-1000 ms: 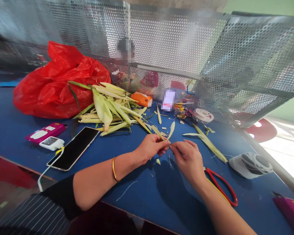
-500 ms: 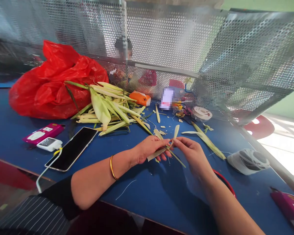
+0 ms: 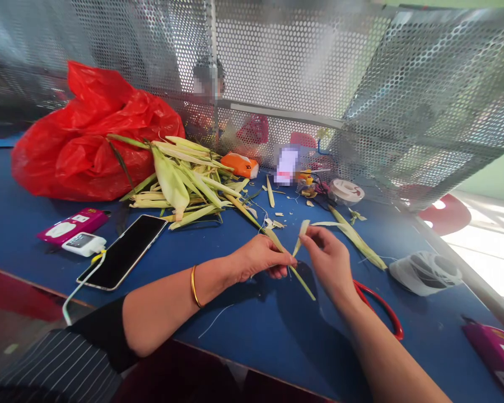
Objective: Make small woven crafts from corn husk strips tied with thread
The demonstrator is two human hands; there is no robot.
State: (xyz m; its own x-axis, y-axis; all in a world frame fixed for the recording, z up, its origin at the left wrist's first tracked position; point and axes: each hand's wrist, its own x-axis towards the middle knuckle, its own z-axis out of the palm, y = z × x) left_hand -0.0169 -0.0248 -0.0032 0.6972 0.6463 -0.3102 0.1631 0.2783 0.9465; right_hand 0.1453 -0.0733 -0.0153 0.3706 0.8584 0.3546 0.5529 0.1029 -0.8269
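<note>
My left hand (image 3: 262, 258) is closed in a pinch around a thin green husk stem (image 3: 303, 282), which slants down to the right past the fingertips. A pale corn husk strip (image 3: 302, 230) stands up at the pinch, and my right hand (image 3: 326, 260) grips its side between thumb and forefinger. Beyond my left hand lies a heap of corn husks (image 3: 201, 187), pale green and yellowish. Another husk (image 3: 359, 240) rests flat to the right of my right hand. Small husk scraps (image 3: 278, 224) are scattered just behind the fingers.
A red plastic bag (image 3: 96, 140) bulges at the back left. Nearer are a dark phone (image 3: 128, 252) with a cable and a purple box (image 3: 73, 224). Thread spool (image 3: 424, 272), tape roll (image 3: 346, 191) and red scissor handles (image 3: 382, 308) sit rightward. A perforated metal screen (image 3: 277, 67) stands behind.
The wide pale strip that crossed my left fingers has swung out of view there. My right hand has moved slightly right, and my left fingers have closed in more.
</note>
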